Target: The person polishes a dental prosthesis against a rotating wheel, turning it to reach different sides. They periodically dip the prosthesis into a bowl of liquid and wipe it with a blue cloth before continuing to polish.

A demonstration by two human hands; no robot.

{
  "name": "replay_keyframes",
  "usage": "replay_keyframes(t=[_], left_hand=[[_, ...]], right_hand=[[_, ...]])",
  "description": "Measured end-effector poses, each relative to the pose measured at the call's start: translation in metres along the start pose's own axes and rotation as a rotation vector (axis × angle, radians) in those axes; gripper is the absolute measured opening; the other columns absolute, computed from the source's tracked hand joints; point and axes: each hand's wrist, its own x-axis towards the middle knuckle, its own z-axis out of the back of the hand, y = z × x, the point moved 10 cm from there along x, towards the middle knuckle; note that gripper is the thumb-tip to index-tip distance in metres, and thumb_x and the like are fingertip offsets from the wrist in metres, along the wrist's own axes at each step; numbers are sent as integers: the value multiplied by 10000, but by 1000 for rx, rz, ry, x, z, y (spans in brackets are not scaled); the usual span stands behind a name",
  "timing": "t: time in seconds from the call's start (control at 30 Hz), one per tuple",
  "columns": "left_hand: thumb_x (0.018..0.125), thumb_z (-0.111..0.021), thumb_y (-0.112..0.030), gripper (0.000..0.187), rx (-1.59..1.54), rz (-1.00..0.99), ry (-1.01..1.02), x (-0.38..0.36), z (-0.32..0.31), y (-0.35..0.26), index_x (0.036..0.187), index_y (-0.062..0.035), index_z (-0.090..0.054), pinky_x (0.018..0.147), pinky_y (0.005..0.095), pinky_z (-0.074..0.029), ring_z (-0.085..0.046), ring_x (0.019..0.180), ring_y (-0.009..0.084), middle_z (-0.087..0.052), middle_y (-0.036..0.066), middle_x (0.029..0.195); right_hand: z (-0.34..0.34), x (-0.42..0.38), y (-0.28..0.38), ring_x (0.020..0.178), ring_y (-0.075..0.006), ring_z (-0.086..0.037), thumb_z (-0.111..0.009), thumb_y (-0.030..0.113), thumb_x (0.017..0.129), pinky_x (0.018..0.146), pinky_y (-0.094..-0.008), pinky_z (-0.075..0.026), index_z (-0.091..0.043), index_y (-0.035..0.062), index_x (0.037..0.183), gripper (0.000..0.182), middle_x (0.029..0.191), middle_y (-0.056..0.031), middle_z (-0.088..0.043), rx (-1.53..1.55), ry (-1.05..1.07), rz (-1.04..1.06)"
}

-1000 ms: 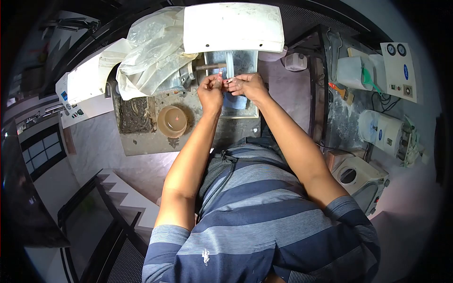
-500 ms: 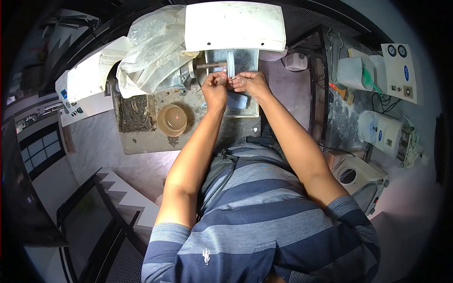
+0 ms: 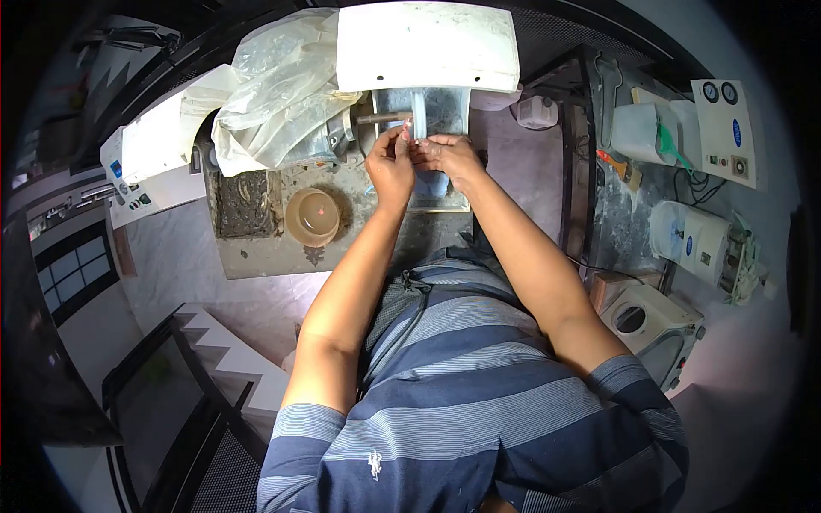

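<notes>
A small pink-and-white piece [image 3: 407, 126] sits pinched between the thumb and fingers of my left hand [image 3: 391, 167]; it is too small to tell its kind. Close beside it, my right hand [image 3: 451, 158] has its fingers drawn together, their tips meeting the left fingers at the piece. Just beyond my fingertips stands a whitish wheel [image 3: 418, 104], seen edge-on, at the end of a brown horizontal shaft [image 3: 381, 118]. Both hands are over a pale-rimmed tray [image 3: 464, 107] under a white hood [image 3: 426, 47]. A bluish thing [image 3: 430, 183] lies in the tray, partly hidden by my hands.
Left of my hands, a round tan bowl [image 3: 301, 231] of liquid stands on the bench [image 3: 256, 263], beside a box of dark material [image 3: 244, 205]. Plastic sheeting [image 3: 274, 103] covers a machine behind. To the right are a side bench, a brush [image 3: 631, 177] and a white container [image 3: 537, 112].
My left fingers have tilted up slightly, showing more of the pink piece near the wheel. My right hand has shifted slightly down and left, its fingers closer to the left ones.
</notes>
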Motion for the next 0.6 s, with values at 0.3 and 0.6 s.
replay_keyframes(t=[0.3,0.6], left_hand=[[913,-606,-46,104,-39,123,-120,-12,-4,8,887,52,-632,609,228,-490,-622,634,110,-669,79,756],[898,-598,1,46,-202,274,-254,-25,-7,-1,897,45,-613,584,223,-465,-564,634,90,-609,33,716]], right_hand=[[11,3,4,738,-218,-688,-588,78,918,648,-309,-566,-606,-92,1042,210,891,-158,-689,0,15,11],[14,9,7,715,-198,-674,-572,91,930,621,-293,-552,-635,-70,1003,188,852,-135,-682,-32,15,5]])
